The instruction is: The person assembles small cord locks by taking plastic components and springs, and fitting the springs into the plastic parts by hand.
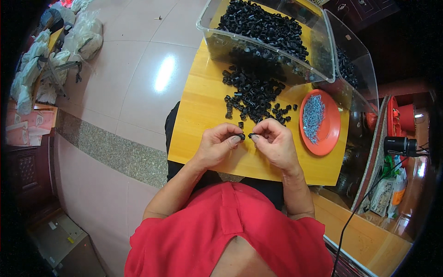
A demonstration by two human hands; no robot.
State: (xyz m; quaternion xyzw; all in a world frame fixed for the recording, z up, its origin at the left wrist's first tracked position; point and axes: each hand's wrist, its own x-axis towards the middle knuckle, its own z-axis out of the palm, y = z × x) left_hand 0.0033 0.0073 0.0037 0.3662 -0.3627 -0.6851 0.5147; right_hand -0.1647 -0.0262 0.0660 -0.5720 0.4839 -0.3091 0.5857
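My left hand (219, 144) pinches a small black plastic part (241, 136) between thumb and fingertips. Facing it, a short gap away, my right hand (276, 143) grips another small black piece (251, 135). Both hands are above the near part of a yellow wooden table (198, 101). Just beyond them lies a loose pile of small black plastic parts (254, 92). To the right of my right hand, an orange-red plate (328, 134) carries a heap of small silvery metal pieces (313, 117), too small to name for certain.
A clear plastic bin (272, 53) full of black parts stands at the table's far side, a second clear bin (364, 69) to its right. A black cylindrical device (399, 146) with a cable is at far right. White plastic bags (85, 37) lie on the floor at far left.
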